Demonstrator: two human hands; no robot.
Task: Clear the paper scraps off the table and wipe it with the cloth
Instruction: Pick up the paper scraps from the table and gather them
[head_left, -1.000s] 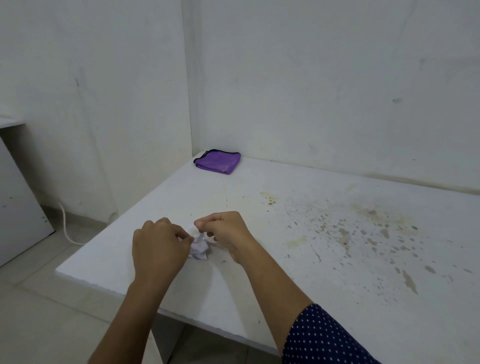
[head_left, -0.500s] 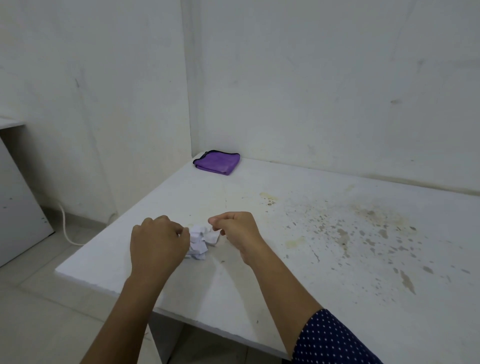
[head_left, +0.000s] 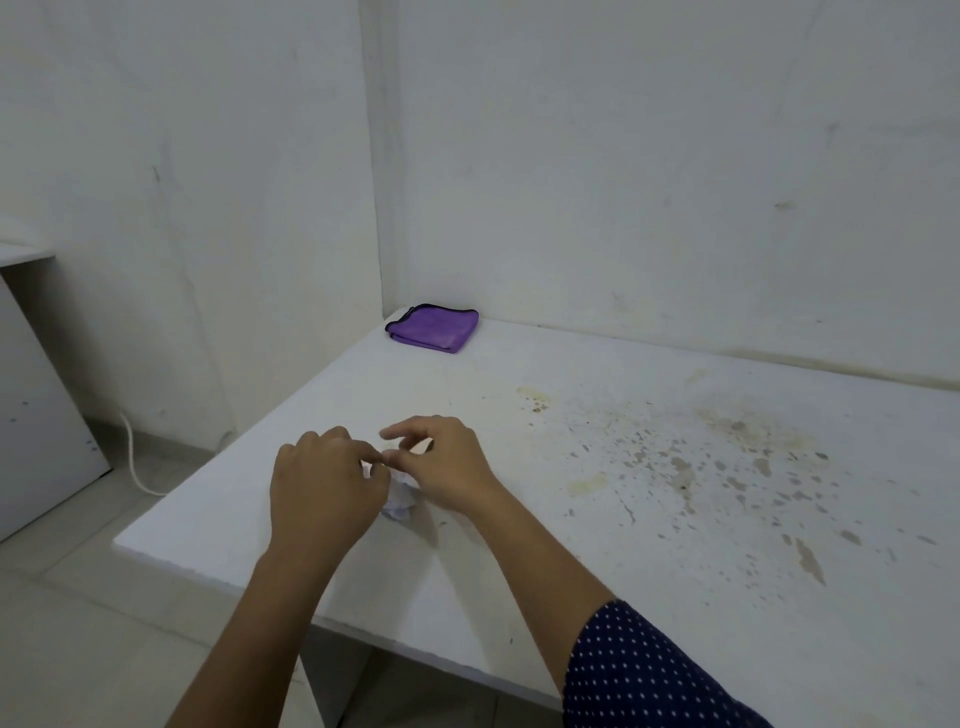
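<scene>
Crumpled paper wad, white, lies on the desk near its front left corner, mostly hidden between my two hands. Left hand covers its left side, knuckles up, fingers curled onto the paper and gripping it. Right hand sits just beside, meeting the left at the fingertips, forefinger stretched, thumb bent under. Cannot tell whether it pinches paper or holds nothing. Navy dotted sleeve on the right arm. Brown and yellowish stains spatter the desk to the right. Purple cloth, folded, dark-edged, lies at the far left corner by the wall, well apart from the hands. White cord on the floor, left of the desk.
</scene>
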